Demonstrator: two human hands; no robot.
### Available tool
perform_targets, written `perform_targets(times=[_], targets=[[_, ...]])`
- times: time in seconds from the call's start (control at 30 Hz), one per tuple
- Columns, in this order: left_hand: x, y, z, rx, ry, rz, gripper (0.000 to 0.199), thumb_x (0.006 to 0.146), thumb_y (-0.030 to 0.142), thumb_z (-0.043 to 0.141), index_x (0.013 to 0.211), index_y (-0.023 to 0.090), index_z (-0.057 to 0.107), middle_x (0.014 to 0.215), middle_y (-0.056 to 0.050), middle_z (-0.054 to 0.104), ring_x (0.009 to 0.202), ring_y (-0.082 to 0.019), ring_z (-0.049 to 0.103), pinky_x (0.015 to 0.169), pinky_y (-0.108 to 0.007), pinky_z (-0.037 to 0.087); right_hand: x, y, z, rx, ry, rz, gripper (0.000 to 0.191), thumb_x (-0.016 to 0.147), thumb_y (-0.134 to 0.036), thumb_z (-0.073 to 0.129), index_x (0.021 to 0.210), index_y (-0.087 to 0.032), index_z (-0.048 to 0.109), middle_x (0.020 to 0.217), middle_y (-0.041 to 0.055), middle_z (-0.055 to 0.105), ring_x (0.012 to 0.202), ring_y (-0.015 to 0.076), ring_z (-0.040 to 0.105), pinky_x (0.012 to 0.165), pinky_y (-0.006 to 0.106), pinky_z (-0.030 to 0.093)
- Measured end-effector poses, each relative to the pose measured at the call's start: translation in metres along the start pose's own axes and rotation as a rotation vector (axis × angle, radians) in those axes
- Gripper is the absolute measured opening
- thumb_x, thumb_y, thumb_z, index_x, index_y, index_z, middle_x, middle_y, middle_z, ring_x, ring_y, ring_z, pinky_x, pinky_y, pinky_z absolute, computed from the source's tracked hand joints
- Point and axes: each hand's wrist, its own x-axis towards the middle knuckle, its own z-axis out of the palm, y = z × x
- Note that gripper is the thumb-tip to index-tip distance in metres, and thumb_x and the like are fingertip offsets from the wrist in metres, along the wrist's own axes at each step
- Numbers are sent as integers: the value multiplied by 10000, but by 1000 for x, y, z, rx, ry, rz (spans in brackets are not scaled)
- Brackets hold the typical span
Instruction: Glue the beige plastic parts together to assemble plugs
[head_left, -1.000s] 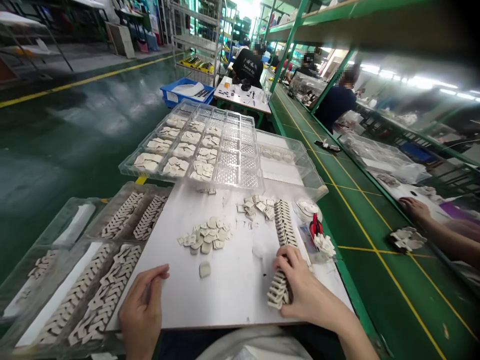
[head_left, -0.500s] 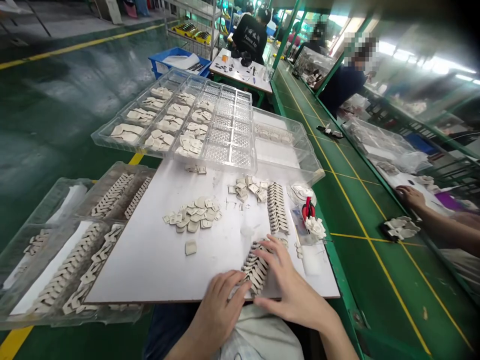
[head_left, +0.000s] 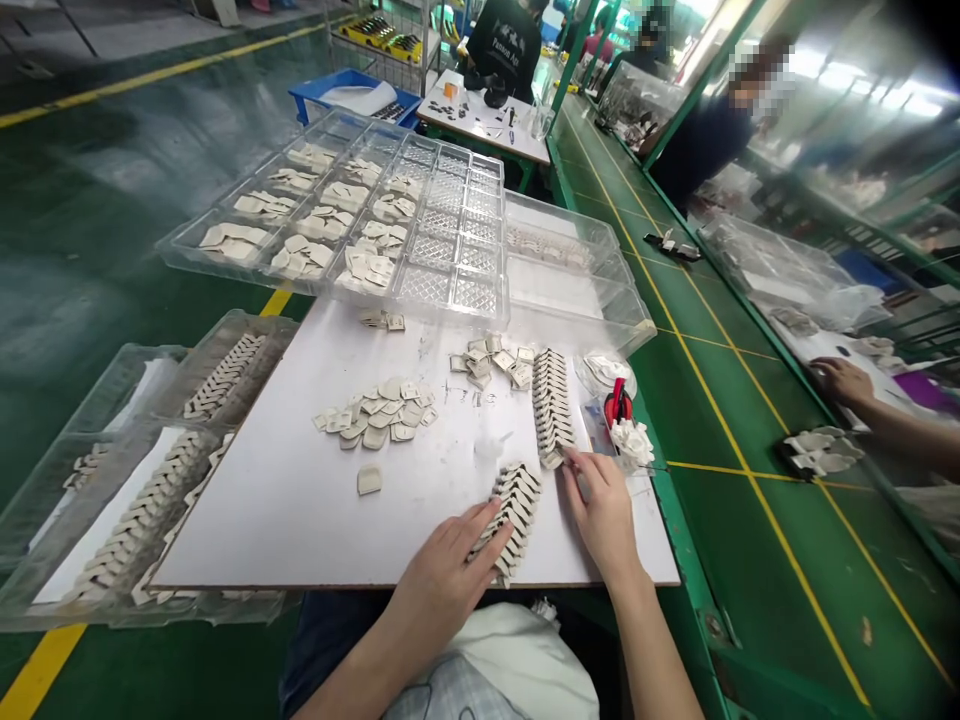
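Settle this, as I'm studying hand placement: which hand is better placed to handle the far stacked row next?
Probably the right hand: its fingertips are at the near end of the far row. The left hand lies over the nearer row, farther off.

From here I see a blue bin point(head_left: 306, 92) beside a small white table point(head_left: 480, 125), a person in black point(head_left: 504, 45) at its far end, and yellow lines point(head_left: 705, 468) marking a green belt point(head_left: 720, 410) on my right.
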Motion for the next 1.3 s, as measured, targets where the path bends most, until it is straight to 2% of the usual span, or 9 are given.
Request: perform_targets(times=[0.1, 0.2, 0.4, 0.57, 0.63, 0.77, 0.9, 1.1, 1.3], targets=[[1, 0, 0, -27, 6, 8, 427, 967, 89, 515, 1390, 133, 566, 1448, -191, 631, 1307, -279, 634, 1020, -410, 599, 6, 2, 3, 40, 50, 24, 153, 1026, -261, 504, 1080, -213, 639, 963, 85, 670, 896, 244, 630, 818, 415, 528], [5, 2, 0, -48, -4, 30, 444, 956, 80, 527, 1395, 137, 559, 1446, -188, 633, 1302, -274, 638, 1027, -414, 597, 11, 1, 5, 74, 70, 35, 158, 1019, -258, 506, 974, -229, 655, 950, 76, 658, 936, 245, 631, 852, 420, 530], [15, 5, -6, -30, -37, 44, 409, 949, 99, 568, 1356, 133, 574, 1383, -205, 666, 1253, -292, 665, 986, -433, 609, 15, 1, 8, 105, 66, 80, 162, 1001, -252, 510, 949, -220, 660, 867, 46, 614, 763, 202, 609, 729, 362, 519], [16, 9, -5, 3, -41, -24, 392, 969, 168, 573, 1360, 133, 563, 1400, -212, 647, 1255, -318, 657, 975, -464, 601, 6, -1, 4, 128, 49, 90, 152, 1005, -275, 517, 933, -214, 636, 847, 56, 665, 769, 208, 633, 733, 354, 526], [17, 10, -4, 9, -80, -72, 466, 969, 215, 595, 1423, 145, 518, 1457, -212, 610, 1293, -328, 633, 989, -467, 587, 1, -4, -1, 143, 33, 90, 163, 1007, -289, 521, 932, -216, 646, 855, 62, 698, 777, 212, 654, 743, 358, 536], [22, 11, -3, -40, -126, -141, 642, 954, 268, 622, 1539, 155, 383, 1571, -230, 499, 1392, -343, 555, 1030, -462, 545, -6, -16, -5, 193, -40, 85, 166, 1002, -307, 550, 1037, -225, 689, 957, 60, 767, 645, 174, 647, 699, 346, 557], [28, 8, 2, -91, -166, -125, 775, 929, 270, 647, 1584, 109, 266, 1615, -263, 427, 1469, -335, 477, 1103, -472, 490, -6, -29, 2, 247, -98, 89, 226, 1007, -316, 547, 1168, -224, 676, 1065, 71, 766, 684, 177, 679, 731, 346, 585], [26, 14, 4, -69, -174, -53, 722, 957, 267, 610, 1571, 73, 282, 1578, -233, 498, 1483, -285, 468, 1151, -422, 451, -13, -34, -4, 301, -118, 123, 200, 1008, -291, 537, 1134, -209, 670, 947, 56, 729, 675, 170, 664, 656, 307, 567], [36, 33, 16, -52, -186, -6, 729, 958, 309, 619, 1546, 7, 310, 1576, -254, 491, 1466, -306, 487, 1129, -401, 460, -26, -22, -16, 290, -68, 238, 185, 991, -321, 573, 1088, -224, 697, 926, 49, 710, 690, 176, 654, 677, 324, 574]])
